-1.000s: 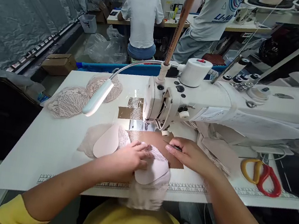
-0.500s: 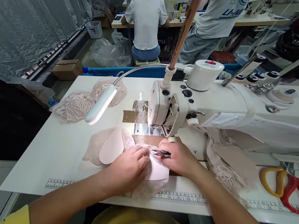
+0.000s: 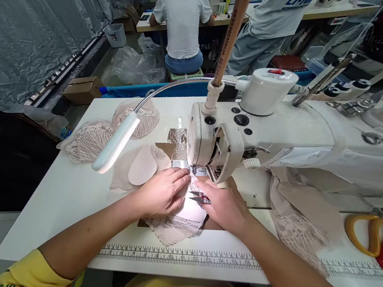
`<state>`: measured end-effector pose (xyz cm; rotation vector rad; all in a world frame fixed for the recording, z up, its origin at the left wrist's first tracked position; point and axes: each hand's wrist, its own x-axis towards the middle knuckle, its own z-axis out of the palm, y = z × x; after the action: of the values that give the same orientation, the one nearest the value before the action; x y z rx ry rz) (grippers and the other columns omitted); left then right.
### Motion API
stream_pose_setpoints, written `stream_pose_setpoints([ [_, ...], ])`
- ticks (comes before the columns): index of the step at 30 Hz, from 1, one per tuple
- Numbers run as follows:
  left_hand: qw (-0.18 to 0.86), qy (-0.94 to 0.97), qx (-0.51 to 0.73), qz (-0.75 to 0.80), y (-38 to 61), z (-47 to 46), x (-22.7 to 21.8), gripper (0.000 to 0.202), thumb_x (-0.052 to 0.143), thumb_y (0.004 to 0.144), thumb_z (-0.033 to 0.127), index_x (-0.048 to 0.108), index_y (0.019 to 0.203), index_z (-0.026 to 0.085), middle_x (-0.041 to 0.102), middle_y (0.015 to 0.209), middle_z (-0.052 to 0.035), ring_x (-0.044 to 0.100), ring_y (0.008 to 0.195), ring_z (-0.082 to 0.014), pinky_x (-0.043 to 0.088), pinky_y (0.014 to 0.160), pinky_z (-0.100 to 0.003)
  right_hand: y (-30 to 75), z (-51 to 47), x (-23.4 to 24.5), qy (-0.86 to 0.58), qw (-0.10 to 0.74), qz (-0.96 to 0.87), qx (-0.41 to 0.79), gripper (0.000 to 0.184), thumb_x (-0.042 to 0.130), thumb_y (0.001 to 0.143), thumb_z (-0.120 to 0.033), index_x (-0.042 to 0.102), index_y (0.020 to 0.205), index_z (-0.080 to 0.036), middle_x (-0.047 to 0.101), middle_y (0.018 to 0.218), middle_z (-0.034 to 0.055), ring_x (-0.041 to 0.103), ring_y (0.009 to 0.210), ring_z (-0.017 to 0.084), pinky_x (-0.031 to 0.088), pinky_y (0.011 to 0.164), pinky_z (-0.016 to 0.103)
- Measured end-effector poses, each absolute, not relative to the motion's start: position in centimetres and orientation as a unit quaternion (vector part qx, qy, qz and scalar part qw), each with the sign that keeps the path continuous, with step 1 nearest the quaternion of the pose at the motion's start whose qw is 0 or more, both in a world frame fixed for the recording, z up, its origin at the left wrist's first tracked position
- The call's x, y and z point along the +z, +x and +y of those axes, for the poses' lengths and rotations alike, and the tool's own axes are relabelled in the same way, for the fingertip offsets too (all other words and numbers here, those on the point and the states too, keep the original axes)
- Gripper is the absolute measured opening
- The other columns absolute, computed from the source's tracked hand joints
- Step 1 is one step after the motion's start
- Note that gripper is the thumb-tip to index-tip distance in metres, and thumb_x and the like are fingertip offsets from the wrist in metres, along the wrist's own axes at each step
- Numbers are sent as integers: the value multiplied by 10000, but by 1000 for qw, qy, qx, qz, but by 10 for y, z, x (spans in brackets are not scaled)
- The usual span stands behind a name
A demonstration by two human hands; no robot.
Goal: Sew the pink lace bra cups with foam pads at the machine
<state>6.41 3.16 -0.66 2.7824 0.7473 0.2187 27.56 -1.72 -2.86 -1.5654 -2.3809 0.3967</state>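
Under the presser foot (image 3: 194, 169) of the sewing machine lies the edge of a pale lace bra cup (image 3: 171, 231) with a smooth white pad (image 3: 191, 209) on it. My left hand (image 3: 164, 191) rests on its left side, fingers together and closed on the fabric near the needle; the thumb is partly hidden. Thread snips (image 3: 199, 197) are held in my right hand (image 3: 225, 205), blades pointing left over the pad. That hand's fingertips also touch the lace near the foot. A second cup piece with a teardrop pad (image 3: 143, 167) lies left of my left hand.
Two lace cups (image 3: 87, 141) lie at the table's left. A lamp (image 3: 116, 143) on a bent neck hangs above the table. Red and yellow scissors (image 3: 365, 234) and beige lace fabric (image 3: 302, 208) lie right. A printed ruler (image 3: 174, 257) runs along the front edge. Two people are beyond.
Both hands have moved slightly away from me, bringing the cup's edge to the presser foot. The teardrop-pad piece has shifted away from me too. The snips stay in my right hand.
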Motion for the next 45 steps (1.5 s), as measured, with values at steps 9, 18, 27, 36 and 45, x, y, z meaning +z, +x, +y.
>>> stream_pose_setpoints([
  [9,114,966,45,228,61,43,-5,420,441,881,281,516,1241,76,546,1234,-187,516,1094,-289,435,957,-427,272,-14,-27,-555,105,-816,125,376,533,822,-225,577,1195,-206,694,1057,98,615,953,295,450,739,378],
  [18,106,968,35,226,61,49,-6,315,429,884,299,622,1026,94,580,1050,-164,520,1002,-281,442,896,-416,268,-15,-24,-570,92,-810,108,382,496,841,-234,580,1213,-214,691,1027,114,625,802,253,448,687,359],
  [27,113,970,39,211,65,56,-1,256,451,846,272,636,921,112,598,909,-126,533,896,-255,459,828,-389,266,-17,-20,-589,60,-799,108,465,545,805,-221,550,1269,-204,693,828,76,623,711,231,481,731,379],
  [36,114,972,16,205,68,60,6,224,449,831,232,635,882,119,608,954,-133,540,933,-257,460,843,-373,264,-17,-18,-598,48,-794,95,439,511,840,-218,553,1276,-188,694,871,98,617,687,221,480,714,368],
  [45,44,979,33,196,63,51,0,267,428,892,202,651,1011,117,645,1015,-135,546,1022,-271,355,972,-468,266,-18,-17,-557,30,-825,92,465,524,774,-150,615,1229,-154,708,921,105,624,809,243,473,688,337],
])
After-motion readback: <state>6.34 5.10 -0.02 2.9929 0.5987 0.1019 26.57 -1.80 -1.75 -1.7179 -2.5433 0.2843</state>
